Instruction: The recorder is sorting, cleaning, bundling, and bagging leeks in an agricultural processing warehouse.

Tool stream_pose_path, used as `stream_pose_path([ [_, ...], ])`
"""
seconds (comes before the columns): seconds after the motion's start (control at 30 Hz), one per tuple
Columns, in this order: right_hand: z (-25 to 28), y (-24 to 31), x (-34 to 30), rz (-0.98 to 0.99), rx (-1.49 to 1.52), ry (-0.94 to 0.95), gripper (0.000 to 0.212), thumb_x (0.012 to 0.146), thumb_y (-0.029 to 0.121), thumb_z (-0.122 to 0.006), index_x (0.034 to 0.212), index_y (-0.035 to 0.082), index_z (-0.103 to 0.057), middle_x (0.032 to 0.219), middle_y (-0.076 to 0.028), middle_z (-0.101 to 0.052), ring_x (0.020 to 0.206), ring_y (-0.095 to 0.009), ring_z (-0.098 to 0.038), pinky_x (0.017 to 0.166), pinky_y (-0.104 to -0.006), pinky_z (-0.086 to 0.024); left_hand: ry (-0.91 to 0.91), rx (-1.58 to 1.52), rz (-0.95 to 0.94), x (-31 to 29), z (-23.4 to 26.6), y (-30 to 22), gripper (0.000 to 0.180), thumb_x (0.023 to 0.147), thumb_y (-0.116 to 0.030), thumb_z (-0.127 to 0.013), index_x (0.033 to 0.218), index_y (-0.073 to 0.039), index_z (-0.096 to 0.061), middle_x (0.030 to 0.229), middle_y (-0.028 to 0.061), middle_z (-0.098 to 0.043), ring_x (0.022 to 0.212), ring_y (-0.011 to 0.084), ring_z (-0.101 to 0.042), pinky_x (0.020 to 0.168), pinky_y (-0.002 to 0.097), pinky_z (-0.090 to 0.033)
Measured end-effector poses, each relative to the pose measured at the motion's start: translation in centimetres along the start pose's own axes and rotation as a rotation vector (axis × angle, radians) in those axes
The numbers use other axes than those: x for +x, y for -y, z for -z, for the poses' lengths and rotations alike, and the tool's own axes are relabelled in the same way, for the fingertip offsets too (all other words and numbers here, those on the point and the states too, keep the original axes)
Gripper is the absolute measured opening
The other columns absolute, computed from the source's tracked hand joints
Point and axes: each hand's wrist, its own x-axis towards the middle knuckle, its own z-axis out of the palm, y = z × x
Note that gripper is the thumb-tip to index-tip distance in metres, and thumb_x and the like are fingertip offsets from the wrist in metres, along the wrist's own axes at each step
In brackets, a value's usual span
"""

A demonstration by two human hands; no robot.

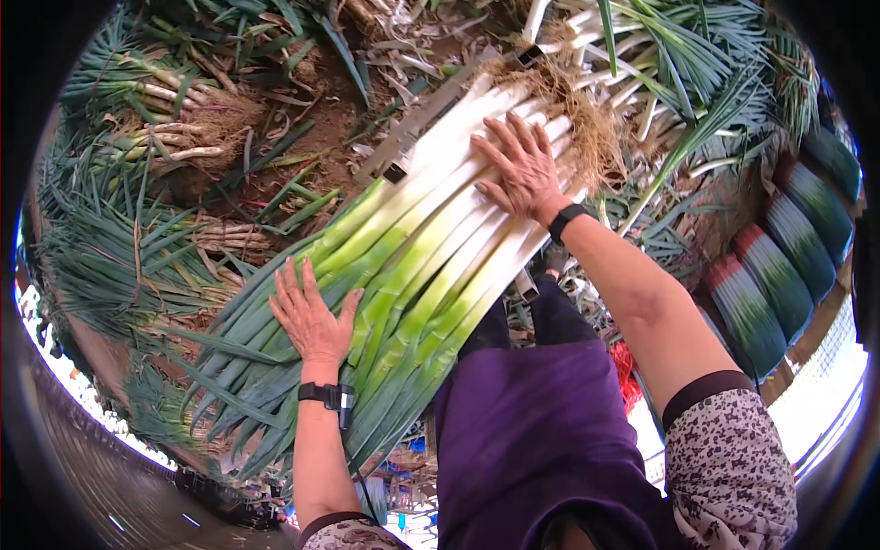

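A broad layer of leeks (412, 266) lies slantwise before me on a narrow metal-edged stand (417, 128). Their brown roots point to the far right and their dark green leaves hang toward the near left. On the white stalks near the roots rests my right hand (524, 170), fingers spread and pressed flat. My left hand (313, 316) lies with fingers apart on the green leaves at the left side of the layer. Neither hand wraps around anything. The stalks hide most of the stand.
Loose leeks (183, 110) with roots cover the ground at the left. Another pile of leeks (660, 55) lies at the far right. Several tied leek bundles (747, 289) stand in a row on the right. Red twine (626, 371) hangs beside my purple apron (541, 431).
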Motion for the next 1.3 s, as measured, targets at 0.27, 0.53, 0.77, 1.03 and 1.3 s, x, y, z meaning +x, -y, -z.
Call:
stream_pose_path([
  [0.27, -0.9, -0.4, -0.4, 0.019, -0.013, -0.078, 0.063, 0.083, 0.059, -0.048, 0.138, 0.030, -0.041, 0.145, -0.006, -0.035, 0.138, -0.032, -0.025, 0.111, -0.0557, -0.015, 0.165, -0.100, -0.034, 1.5, 1.8, -7.1, 0.126, 0.055, -0.079, -0.065, 0.144, -0.002, -0.020, 0.139, 0.0229, -0.032, 0.130, 0.0431, -0.027, 0.108, 0.0590, -0.016],
  [0.53, 0.3, 0.1, -0.6, 0.031, -0.071, -0.043, 0.064, 0.090, 0.063, -0.037, 0.144, 0.029, -0.033, 0.150, -0.005, -0.029, 0.140, -0.030, -0.020, 0.113, -0.0530, -0.013, 0.262, 0.036, 0.004, 1.6, 1.5, -7.5, 0.137, 0.051, -0.081, -0.065, 0.148, -0.003, -0.006, 0.151, 0.0236, -0.012, 0.138, 0.0464, -0.009, 0.110, 0.0586, -0.011],
  [0.77, 0.3, -1.0, -1.1, 0.025, -0.007, -0.025, 0.067, 0.090, 0.065, -0.032, 0.146, 0.029, -0.030, 0.152, -0.004, -0.026, 0.142, -0.029, -0.017, 0.115, -0.0512, -0.010, 0.299, -0.050, 0.024, -0.3, 2.9, -11.9, 0.137, 0.053, -0.075, -0.071, 0.149, -0.005, -0.002, 0.150, 0.0309, -0.001, 0.139, 0.0497, 0.000, 0.107, 0.0640, -0.008],
  [1.03, 1.2, 0.1, -3.9, -0.082, 0.174, -0.117, 0.068, 0.088, 0.058, -0.046, 0.144, 0.023, -0.033, 0.151, -0.005, -0.026, 0.143, -0.029, -0.014, 0.114, -0.0533, -0.013, 0.190, 0.007, 0.047, -0.3, 0.4, -11.5, 0.129, 0.055, -0.071, -0.072, 0.150, -0.013, -0.008, 0.151, 0.0278, -0.003, 0.139, 0.0475, -0.002, 0.106, 0.0649, -0.013],
  [1.3, 0.1, -1.3, -8.0, -0.143, 0.122, -0.028, 0.065, 0.090, 0.054, -0.045, 0.146, 0.025, -0.027, 0.154, -0.002, -0.020, 0.144, -0.026, -0.009, 0.116, -0.0487, -0.005, 0.209, 0.076, 0.046, 0.4, 0.4, -12.0, 0.130, 0.053, -0.079, -0.066, 0.150, -0.013, -0.011, 0.151, 0.0290, -0.003, 0.139, 0.0492, -0.003, 0.105, 0.0649, -0.015],
])
